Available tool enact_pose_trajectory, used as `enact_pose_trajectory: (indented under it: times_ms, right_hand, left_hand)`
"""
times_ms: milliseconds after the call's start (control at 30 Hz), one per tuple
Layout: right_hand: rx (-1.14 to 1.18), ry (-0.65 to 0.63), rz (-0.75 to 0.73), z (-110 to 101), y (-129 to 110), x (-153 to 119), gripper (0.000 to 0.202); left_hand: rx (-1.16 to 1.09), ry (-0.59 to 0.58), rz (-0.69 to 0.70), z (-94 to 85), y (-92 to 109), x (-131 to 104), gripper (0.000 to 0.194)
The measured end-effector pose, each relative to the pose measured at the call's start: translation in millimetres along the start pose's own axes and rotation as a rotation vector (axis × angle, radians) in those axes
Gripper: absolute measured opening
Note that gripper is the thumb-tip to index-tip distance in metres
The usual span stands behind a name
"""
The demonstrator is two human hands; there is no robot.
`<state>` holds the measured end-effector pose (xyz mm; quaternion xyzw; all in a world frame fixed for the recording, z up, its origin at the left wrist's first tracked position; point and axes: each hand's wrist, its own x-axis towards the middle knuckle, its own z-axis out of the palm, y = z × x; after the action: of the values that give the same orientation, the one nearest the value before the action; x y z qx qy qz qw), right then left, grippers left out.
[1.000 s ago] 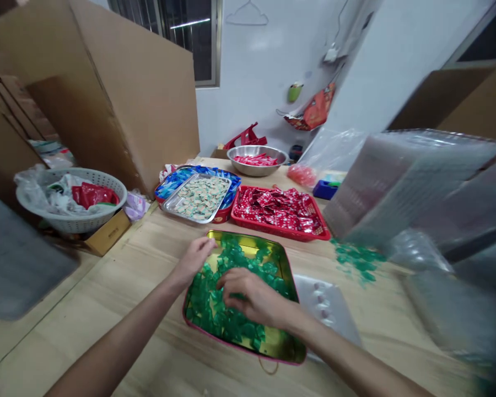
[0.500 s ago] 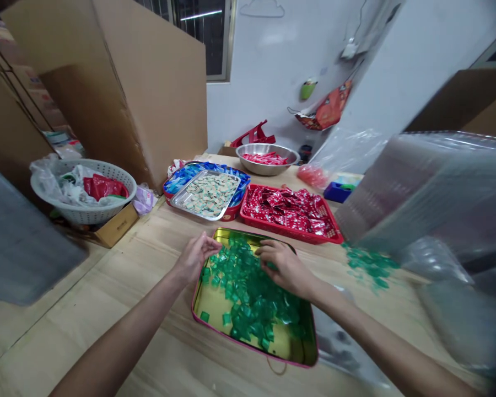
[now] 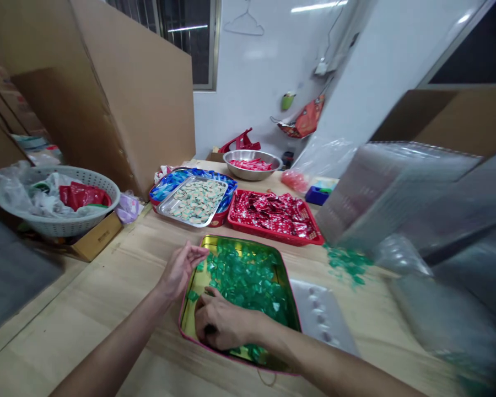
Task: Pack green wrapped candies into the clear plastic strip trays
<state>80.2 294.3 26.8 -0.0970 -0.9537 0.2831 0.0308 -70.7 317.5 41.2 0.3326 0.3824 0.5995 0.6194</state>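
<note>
Right hand [image 3: 227, 322] loosely curled, inside gold tin [image 3: 187, 315]

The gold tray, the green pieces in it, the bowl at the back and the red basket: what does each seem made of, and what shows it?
Tray: probably metal, glossy gold, by its sheen.
Green pieces: perhaps thin plastic, translucent, by their glints; material uncertain.
Bowl: likely polished steel, by its silvery shine.
Basket: apparently plastic, lightly shiny, evenly red.
</note>
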Motion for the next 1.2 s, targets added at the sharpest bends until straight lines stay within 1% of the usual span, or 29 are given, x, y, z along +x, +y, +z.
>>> enact_pose_trajectory:
  times_ms: [67, 133, 200, 300, 333, 400, 467, 500, 533, 567, 633, 667, 700, 767, 800, 833, 867, 933, 967, 1000, 1067, 1100, 1167, 1200]
  right_hand:
    - [-0.11, -0.034, -0.012, -7.9, 1.3, -16.9, 0.01]
    - [-0.217, -0.015, 0.021, -22.4, 5.7, -33.0, 0.011]
    - [-0.248, 0.078, 0.091, -41.0, 10.9, -48.9, 0.012]
    - [-0.124, 0.302, 0.217, -70.9, 18.4, -76.4, 0.014]
    - [-0.08, 0.386, 0.277, -80.4, 21.9, -87.7, 0.015]
    - [-0.067, 0.546, 0.456, -97.3, 32.9, -114.8, 0.018]
    - [-0.189, 0.674, 0.687, -110.3, 51.6, -147.5, 0.023]
    - [-0.287, 0.706, 0.811, -114.8, 63.6, -165.3, 0.024]
    - [-0.389, 0.712, 0.946, -117.7, 76.5, -183.4, 0.025]
    - [-0.475, 0.683, 1.092, -118.9, 89.5, -201.2, 0.025]
    - [-0.558, 0.574, 1.34, -116.0, 112.1, -233.0, 0.018]
    - [-0.561, 0.511, 1.418, -112.3, 120.2, -245.9, 0.013]
    - [-0.547, 0.458, 1.463, -107.7, 125.7, -256.2, 0.013]
    - [-0.511, 0.409, 1.489, -97.7, 129.2, -267.9, 0.019]
    - [-0.501, 0.413, 1.493, -93.5, 128.1, -269.3, 0.018]
    - [-0.496, 0.43, 1.496, -90.2, 125.7, -268.3, 0.018]
    - [-0.498, 0.455, 1.483, -88.1, 122.5, -265.0, 0.02]
    - [-0.523, 0.503, 1.418, -87.3, 114.6, -254.2, 0.025]
    - [-0.537, 0.527, 1.366, -88.2, 109.9, -247.3, 0.023]
    - [-0.545, 0.561, 1.305, -89.6, 104.7, -240.0, 0.018]
    - [-0.523, 0.651, 1.169, -92.9, 92.3, -224.1, 0.013]
    - [-0.488, 0.699, 1.096, -94.3, 85.0, -215.6, 0.013]
    - [-0.388, 0.746, 0.945, -95.8, 68.5, -197.7, 0.01]
    - [-0.334, 0.737, 0.876, -95.7, 59.9, -188.4, 0.009]
  left_hand:
    - [0.012, -0.002, 0.001, 0.2, 0.7, -0.4, 0.03]
    - [0.035, 0.002, -0.001, 1.5, 1.9, -0.6, 0.029]
    - [0.062, 0.006, 0.0, 3.5, 3.2, -1.0, 0.029]
    - [0.095, 0.007, 0.01, 6.2, 4.2, -1.8, 0.03]
    - [0.101, 0.008, 0.008, 6.7, 4.0, -2.1, 0.03]
    - [0.107, 0.011, 0.004, 6.6, 2.9, -2.0, 0.029]
    - [0.11, 0.014, -0.001, 5.1, 0.9, -1.1, 0.029]
    - [0.115, 0.014, 0.0, 3.9, -0.1, -0.3, 0.029]
    - [0.125, 0.009, 0.002, 2.5, -0.8, 0.4, 0.029]
    - [0.147, 0.002, 0.005, 1.3, -1.2, 1.1, 0.029]
    - [0.258, -0.024, -0.003, 0.7, -0.5, 1.2, 0.028]
    - [0.363, -0.043, -0.007, 2.0, 0.3, 0.2, 0.028]
    - [0.502, -0.063, -0.002, 4.8, 1.3, -1.7, 0.028]
    - [0.825, -0.136, 0.07, 15.5, 1.5, -8.8, 0.029]
    - [0.974, -0.215, 0.13, 23.3, -0.1, -13.8, 0.033]
    - [1.098, -0.319, 0.189, 32.2, -3.3, -19.6, 0.041]
    - [1.194, -0.439, 0.231, 41.9, -8.3, -25.6, 0.054]
    - [1.327, -0.675, 0.236, 61.0, -22.8, -36.0, 0.079]
    - [1.381, -0.757, 0.214, 69.2, -31.2, -39.1, 0.087]
    - [1.43, -0.807, 0.195, 75.8, -39.4, -40.1, 0.09]
    - [1.507, -0.84, 0.183, 82.6, -51.7, -35.6, 0.087]
    - [1.538, -0.819, 0.187, 82.4, -54.5, -30.6, 0.081]
    - [1.579, -0.721, 0.201, 76.1, -52.2, -18.1, 0.065]
    - [1.593, -0.655, 0.209, 70.9, -47.6, -11.9, 0.059]
